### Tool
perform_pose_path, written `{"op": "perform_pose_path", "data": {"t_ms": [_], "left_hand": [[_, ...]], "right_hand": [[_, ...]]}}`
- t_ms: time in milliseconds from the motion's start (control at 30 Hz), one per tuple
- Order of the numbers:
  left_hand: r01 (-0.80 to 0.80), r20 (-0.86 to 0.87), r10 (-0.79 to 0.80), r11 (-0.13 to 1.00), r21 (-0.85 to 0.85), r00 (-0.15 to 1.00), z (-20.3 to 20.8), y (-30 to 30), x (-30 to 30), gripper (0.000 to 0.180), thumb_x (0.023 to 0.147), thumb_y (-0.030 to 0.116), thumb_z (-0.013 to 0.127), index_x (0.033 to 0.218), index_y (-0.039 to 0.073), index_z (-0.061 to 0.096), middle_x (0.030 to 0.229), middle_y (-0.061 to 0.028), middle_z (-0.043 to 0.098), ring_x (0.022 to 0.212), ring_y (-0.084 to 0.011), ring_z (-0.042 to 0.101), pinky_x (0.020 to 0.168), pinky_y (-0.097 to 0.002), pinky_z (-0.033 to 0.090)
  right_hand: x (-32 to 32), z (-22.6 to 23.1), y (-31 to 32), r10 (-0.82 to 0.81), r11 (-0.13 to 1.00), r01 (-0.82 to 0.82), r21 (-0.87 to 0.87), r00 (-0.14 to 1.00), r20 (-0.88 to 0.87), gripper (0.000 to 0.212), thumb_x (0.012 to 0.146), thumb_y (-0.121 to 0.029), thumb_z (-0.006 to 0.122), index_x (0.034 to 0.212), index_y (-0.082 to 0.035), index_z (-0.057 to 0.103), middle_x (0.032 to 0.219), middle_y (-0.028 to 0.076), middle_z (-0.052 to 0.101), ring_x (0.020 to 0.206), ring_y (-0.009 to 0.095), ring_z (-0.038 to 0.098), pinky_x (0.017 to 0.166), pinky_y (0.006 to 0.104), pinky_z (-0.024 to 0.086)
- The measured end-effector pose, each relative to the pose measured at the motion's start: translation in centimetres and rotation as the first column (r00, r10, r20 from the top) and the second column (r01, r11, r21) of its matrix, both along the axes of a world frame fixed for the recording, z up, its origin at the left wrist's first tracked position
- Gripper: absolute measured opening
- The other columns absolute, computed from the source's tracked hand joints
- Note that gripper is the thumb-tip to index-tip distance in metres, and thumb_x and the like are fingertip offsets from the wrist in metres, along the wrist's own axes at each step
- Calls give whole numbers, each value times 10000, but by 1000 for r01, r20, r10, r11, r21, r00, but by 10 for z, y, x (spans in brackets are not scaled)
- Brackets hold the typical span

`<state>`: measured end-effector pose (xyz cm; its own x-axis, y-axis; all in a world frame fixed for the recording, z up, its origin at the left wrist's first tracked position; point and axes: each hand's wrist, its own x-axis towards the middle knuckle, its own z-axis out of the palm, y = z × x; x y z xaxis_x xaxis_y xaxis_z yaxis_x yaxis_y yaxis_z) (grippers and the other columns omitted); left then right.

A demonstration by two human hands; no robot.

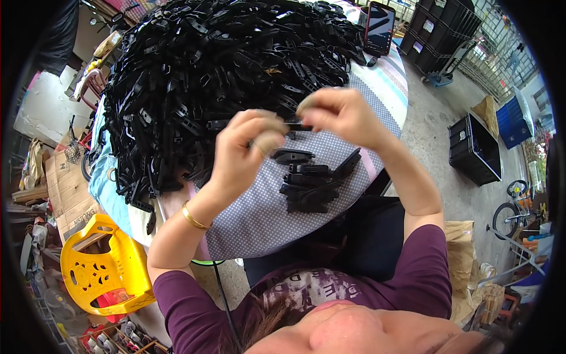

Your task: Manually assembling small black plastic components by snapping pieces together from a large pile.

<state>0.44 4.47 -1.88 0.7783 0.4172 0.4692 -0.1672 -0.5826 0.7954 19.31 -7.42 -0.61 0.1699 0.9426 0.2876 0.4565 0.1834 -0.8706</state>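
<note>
Both hands are raised over the table, close to each other, their fingertips slightly blurred. A slim black plastic part spans the gap between them. My left hand, with a gold bracelet at the wrist, is closed on one end. My right hand pinches the other end between thumb and fingers. Just below lies a small stack of black plastic parts, one of them tilted up at its right side. Beyond the hands rises a big heap of similar black parts, covering much of the table.
A patterned cloth covers the round table. At its far right edge a phone stands upright. A yellow plastic chair is at the left. On the floor to the right are a black crate and stacked black crates.
</note>
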Motion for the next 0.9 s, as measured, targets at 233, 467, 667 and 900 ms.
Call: {"op": "perform_pose_path", "data": {"t_ms": [233,467,667,900], "left_hand": [[-107,-120,245,743,661,962,-11,7,11,217,787,107,649,988,29,627,923,-81,615,880,-251,552,753,-332,479],[73,-332,253,688,722,909,-27,7,25,312,734,9,599,1046,29,587,907,-92,560,866,-260,519,773,-339,475],[129,-411,237,714,688,880,-22,1,18,229,744,-5,612,972,19,616,901,-116,552,860,-280,530,756,-371,475],[182,-380,151,682,709,913,-23,-3,8,368,656,-47,588,1016,8,533,993,-116,521,881,-274,512,764,-334,483]], "right_hand": [[57,-27,10,-248,969,235,80,929,276,151,815,-73,656,932,18,682,798,65,673,708,99,615,644,229,503],[17,-33,25,-246,941,11,338,708,662,296,776,-72,663,1070,-46,632,1036,81,622,914,252,580,802,327,498],[12,-45,35,-198,971,24,238,640,742,314,758,-104,682,1062,-47,627,1073,76,604,947,252,566,821,330,490],[27,-22,49,-345,881,87,465,791,505,227,753,-109,698,952,-18,641,919,125,654,820,292,612,744,340,501]]}}
